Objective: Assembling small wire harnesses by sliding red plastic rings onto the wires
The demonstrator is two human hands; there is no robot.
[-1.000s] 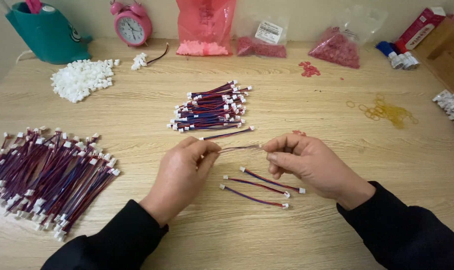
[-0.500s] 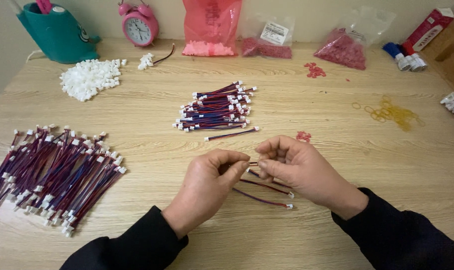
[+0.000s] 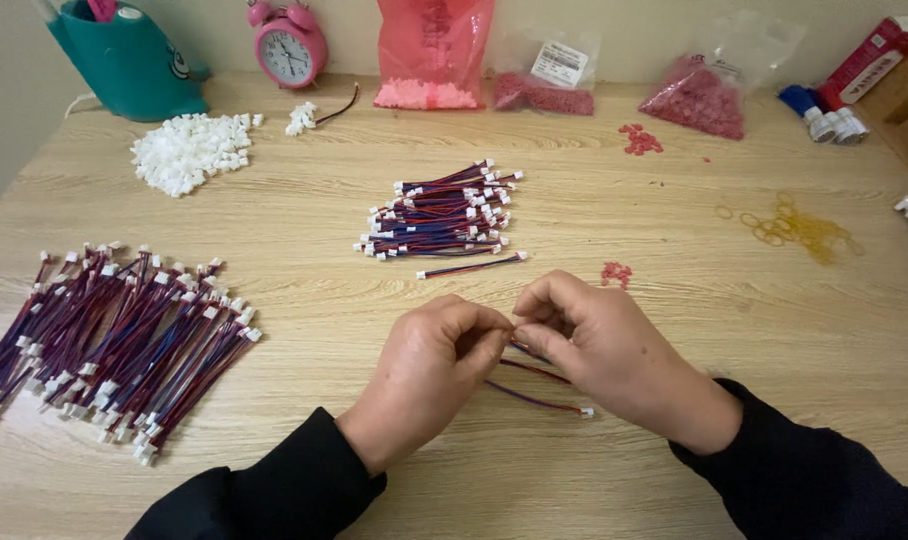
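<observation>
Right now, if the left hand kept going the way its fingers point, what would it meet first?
The left hand points up and right, fingertips already touching the right hand over the short wire; so the right hand's fingers come first.

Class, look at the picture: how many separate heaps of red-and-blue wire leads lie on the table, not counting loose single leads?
2. A big heap of wire leads lies at the left edge; a smaller stack sits mid-table, beyond the left hand and right hand. A few loose leads lie under the hands; some may be hidden.

head cam | looks down and forward over wooden table (image 3: pixel 674 480) | close on both hands, far edge and wall visible | single view
</observation>
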